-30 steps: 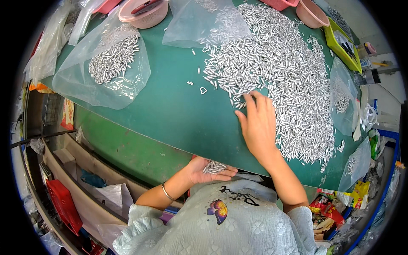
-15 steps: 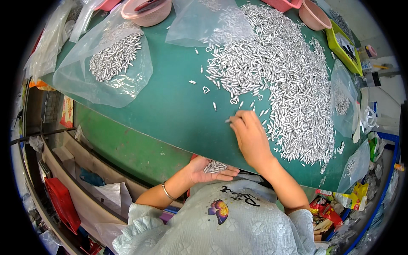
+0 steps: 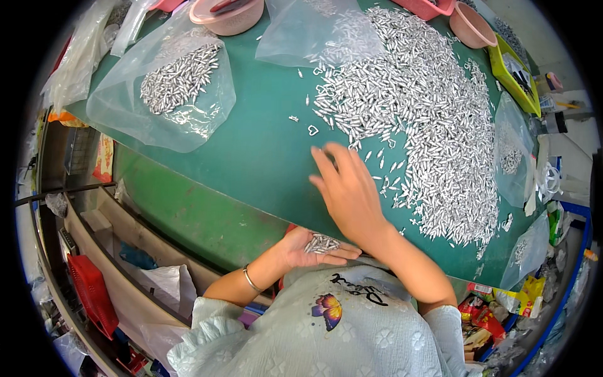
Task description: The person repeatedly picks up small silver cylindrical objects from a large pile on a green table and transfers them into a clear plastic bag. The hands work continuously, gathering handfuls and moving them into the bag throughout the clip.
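Silver metal pieces (image 3: 433, 107) on green table (image 3: 251, 157), pink bowl (image 3: 229, 16), yellow tray (image 3: 512, 69).

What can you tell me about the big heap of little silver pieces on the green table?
The heap of silver pieces is made of countless small, shiny, metal-looking slim bits lying loose in a long band across the green table. Its near edge thins into scattered strays. The right hand rests flat at that edge.
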Tool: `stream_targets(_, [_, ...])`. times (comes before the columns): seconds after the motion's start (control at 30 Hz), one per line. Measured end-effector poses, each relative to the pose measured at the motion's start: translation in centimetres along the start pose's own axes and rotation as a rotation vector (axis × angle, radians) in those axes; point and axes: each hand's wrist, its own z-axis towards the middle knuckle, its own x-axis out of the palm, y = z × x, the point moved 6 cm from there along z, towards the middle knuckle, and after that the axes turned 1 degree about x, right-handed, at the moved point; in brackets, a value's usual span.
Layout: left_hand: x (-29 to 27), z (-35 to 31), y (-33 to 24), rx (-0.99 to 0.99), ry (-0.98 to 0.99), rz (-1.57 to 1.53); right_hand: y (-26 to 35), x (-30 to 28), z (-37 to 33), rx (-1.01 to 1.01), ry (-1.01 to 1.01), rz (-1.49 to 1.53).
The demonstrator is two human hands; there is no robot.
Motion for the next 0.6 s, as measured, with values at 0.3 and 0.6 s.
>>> stream_targets(0.3, [-1.1,-0.4,-0.1,0.031,0.011,-0.167,0.9,0.4,-5.6,-0.033,0.32,0.199])
stream_targets(0.6, [0.5,0.2,0.2,-0.016,-0.004,-0.118,-5.2,-3.6,-2.1,0.222,-0.051,-0.311])
